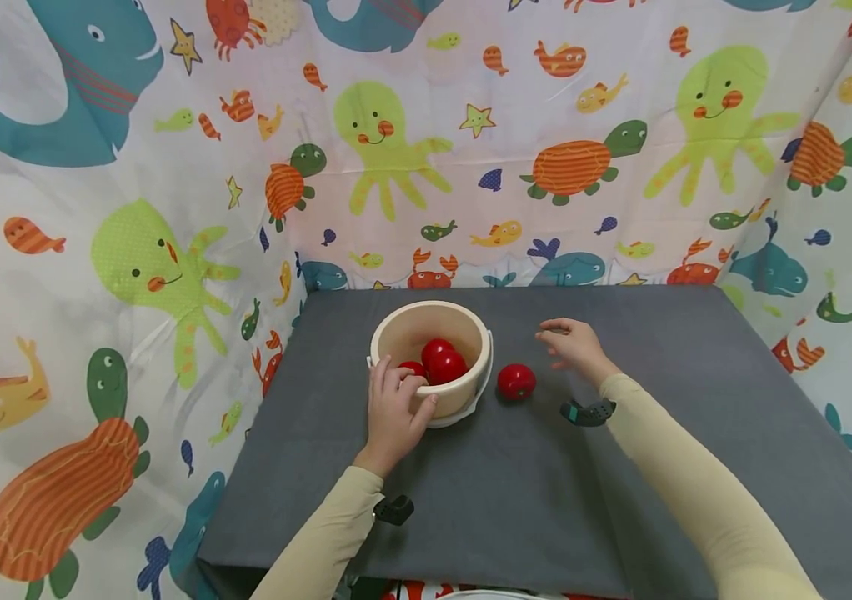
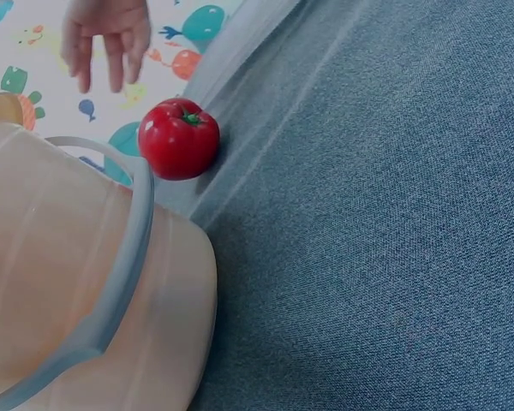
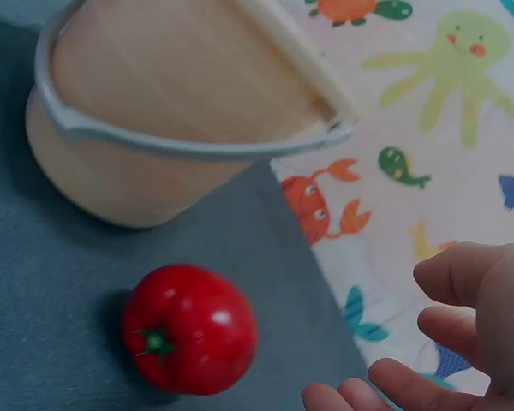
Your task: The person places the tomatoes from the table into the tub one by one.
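Note:
A cream bucket [image 1: 452,402] with a pale handle [image 3: 180,147] stands on the grey-covered table. Inside it lie red tomatoes [image 1: 447,367], partly hidden by the wall and the fingers. My left hand [image 1: 394,412] grips the bucket's near left rim, fingers over the edge and thumb outside; the left wrist view does not show this hand. One more red tomato [image 1: 516,382], green-stemmed in the right wrist view, sits on the table just right of the bucket. My right hand [image 1: 578,346] is raised to the right of that tomato, apart from it, fingers loosely bent and holding nothing.
A dark grey cloth [image 1: 501,500] covers the table. Behind and to the left hangs a white curtain [image 1: 426,237] printed with sea animals. Black bands [image 1: 587,412] are worn on both wrists. The table's front edge lies near the bottom of the head view.

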Demonstrator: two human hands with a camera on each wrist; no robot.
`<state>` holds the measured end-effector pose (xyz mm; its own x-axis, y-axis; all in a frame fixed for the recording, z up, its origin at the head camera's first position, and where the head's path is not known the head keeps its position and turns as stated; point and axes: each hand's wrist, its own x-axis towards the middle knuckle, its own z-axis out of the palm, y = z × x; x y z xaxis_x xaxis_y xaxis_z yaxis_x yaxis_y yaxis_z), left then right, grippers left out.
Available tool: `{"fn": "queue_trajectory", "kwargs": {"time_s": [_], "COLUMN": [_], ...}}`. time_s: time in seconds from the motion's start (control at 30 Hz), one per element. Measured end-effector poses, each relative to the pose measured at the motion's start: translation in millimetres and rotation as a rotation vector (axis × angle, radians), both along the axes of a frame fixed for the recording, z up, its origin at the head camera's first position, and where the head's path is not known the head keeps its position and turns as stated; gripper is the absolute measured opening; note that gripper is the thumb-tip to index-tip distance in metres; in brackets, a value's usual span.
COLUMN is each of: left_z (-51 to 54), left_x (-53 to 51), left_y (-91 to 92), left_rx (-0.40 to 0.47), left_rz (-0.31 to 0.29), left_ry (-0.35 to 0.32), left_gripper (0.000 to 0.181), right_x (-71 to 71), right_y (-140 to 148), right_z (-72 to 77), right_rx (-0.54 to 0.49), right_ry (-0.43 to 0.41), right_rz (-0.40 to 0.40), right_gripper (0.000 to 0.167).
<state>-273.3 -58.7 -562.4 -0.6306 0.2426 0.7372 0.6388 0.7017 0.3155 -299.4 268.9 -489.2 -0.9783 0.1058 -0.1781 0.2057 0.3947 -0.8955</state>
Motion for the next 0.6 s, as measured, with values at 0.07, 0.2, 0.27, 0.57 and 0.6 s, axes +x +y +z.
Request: {"fn": "queue_trajectory", "kwargs": {"time_s": [0.07, 0.2, 0.27, 0.57, 0.6], "left_z": [0.6, 0.8, 0.6, -0.9, -0.7], "left_x": [0.1, -0.4, -0.8, -1.9, -1.9], "left_y": [0.1, -0.2, -0.2, -0.5, -0.5], "left_rx": [0.000, 0.001, -0.002, 0.003, 0.000], "left_rz": [-0.003, -0.003, -0.002, -0.003, -0.005], "left_ry": [-0.004, -0.001, 0.000, 0.014, 0.014], "left_gripper": [0.028, 0.027, 0.027, 0.028, 0.028], "right_x": [-0.4, -3.8, -5.2, -8.3, -8.4], "right_y": [1, -2, -5, -26, -28], "right_z": [-8.9, -26.6, -34.9, -70.5, -72.8], "right_rx": [0.009, 0.019, 0.019, -0.019, -0.029], "right_ry": [-0.016, -0.050, -0.063, -0.112, -0.116], "right_rz": [-0.008, -0.021, -0.021, -0.026, -0.027], "right_gripper": [0.052, 0.054, 0.056, 0.059, 0.059]}}
